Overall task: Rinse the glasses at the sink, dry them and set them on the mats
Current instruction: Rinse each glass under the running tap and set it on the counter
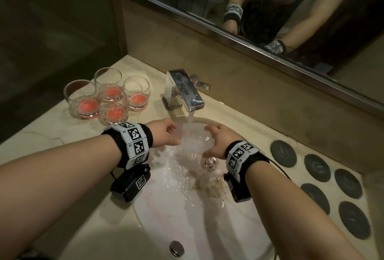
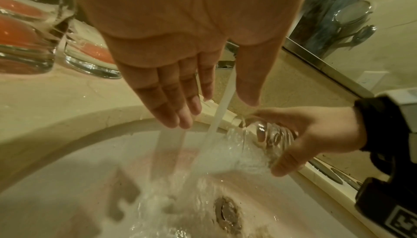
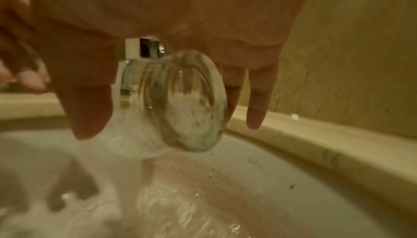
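The glass (image 2: pixel 268 140) is lying tipped on its side under the tap's (image 1: pixel 185 89) running stream, over the sink (image 1: pixel 187 218); the right hand (image 1: pixel 216 141) is gripping it, thumb and fingers wrapped round the body; the left hand (image 2: pixel 180 49) is hovering beside the water, fingers straight and holding nothing. Rinsing is the step under way (four glasses (image 1: pixel 104 95) with pink liquid are waiting on the counter); next comes drying, calling for a cloth, none visible, before the mats (image 1: pixel 324 185).
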Motion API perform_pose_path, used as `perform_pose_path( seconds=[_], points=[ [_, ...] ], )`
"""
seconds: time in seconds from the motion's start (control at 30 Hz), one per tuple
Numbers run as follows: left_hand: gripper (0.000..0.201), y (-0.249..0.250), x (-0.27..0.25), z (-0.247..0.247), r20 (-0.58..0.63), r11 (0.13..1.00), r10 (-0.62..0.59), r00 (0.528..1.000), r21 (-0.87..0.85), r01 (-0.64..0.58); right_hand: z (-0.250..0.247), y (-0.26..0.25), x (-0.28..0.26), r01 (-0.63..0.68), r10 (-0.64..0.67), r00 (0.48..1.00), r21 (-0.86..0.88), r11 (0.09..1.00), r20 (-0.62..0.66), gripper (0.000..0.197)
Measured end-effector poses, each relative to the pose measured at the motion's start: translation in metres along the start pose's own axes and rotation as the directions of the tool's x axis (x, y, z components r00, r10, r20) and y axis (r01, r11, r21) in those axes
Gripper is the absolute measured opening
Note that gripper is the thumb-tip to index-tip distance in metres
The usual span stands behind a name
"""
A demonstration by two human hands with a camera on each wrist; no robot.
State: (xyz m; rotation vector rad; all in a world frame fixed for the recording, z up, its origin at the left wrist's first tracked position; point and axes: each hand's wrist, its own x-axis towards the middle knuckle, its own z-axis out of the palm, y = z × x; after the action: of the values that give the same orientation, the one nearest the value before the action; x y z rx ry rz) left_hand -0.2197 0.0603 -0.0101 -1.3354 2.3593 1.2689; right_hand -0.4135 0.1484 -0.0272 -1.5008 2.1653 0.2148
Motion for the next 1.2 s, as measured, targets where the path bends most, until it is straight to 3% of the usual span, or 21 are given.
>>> perform_pose_path(
  seconds=[0.07, 0.17, 0.3, 0.43, 0.6, 0.87, 1.03, 1.2],
  points=[
    [0.059, 0.004, 0.000, 0.004, -0.004, 1.000, 0.007, 1.000, -0.010, -0.007, -0.005, 0.003, -0.006, -0.030, 0.032, 0.999, -0.153, 0.988, 0.013, 0.096],
    [0.052, 0.007, -0.001, 0.009, -0.011, 0.999, 0.018, 1.000, -0.031, -0.019, -0.012, 0.005, -0.014, -0.088, 0.086, 0.996, -0.148, 0.985, -0.017, 0.092],
    [0.051, 0.006, 0.000, 0.016, -0.008, 0.995, 0.009, 1.000, -0.103, -0.010, -0.016, 0.004, -0.020, -0.116, 0.119, 0.993, 0.102, 0.988, -0.027, 0.075],
    [0.044, 0.006, 0.004, 0.022, -0.013, 0.982, -0.001, 1.000, -0.188, -0.002, -0.006, -0.005, -0.014, -0.110, 0.135, 0.991, 0.446, 0.888, -0.025, 0.066],
    [0.049, -0.008, 0.012, 0.025, 0.026, 0.957, -0.054, 0.998, -0.285, 0.060, 0.007, -0.023, 0.002, -0.085, 0.147, 0.988, 0.594, 0.800, -0.056, 0.087],
    [0.059, -0.022, 0.020, 0.026, 0.046, 0.960, -0.093, 0.995, -0.262, 0.102, 0.012, -0.039, 0.028, -0.093, 0.180, 0.977, 0.536, 0.839, -0.113, 0.097],
    [0.057, -0.025, 0.020, 0.018, 0.010, 0.970, -0.087, 0.996, -0.228, 0.087, 0.008, -0.044, 0.035, -0.057, 0.156, 0.968, 0.436, 0.898, -0.196, 0.093],
    [0.056, -0.029, 0.023, 0.014, -0.016, 0.961, -0.099, 0.995, -0.263, 0.091, 0.009, -0.049, 0.039, -0.016, 0.116, 0.972, 0.435, 0.900, -0.203, 0.092]
  ],
)
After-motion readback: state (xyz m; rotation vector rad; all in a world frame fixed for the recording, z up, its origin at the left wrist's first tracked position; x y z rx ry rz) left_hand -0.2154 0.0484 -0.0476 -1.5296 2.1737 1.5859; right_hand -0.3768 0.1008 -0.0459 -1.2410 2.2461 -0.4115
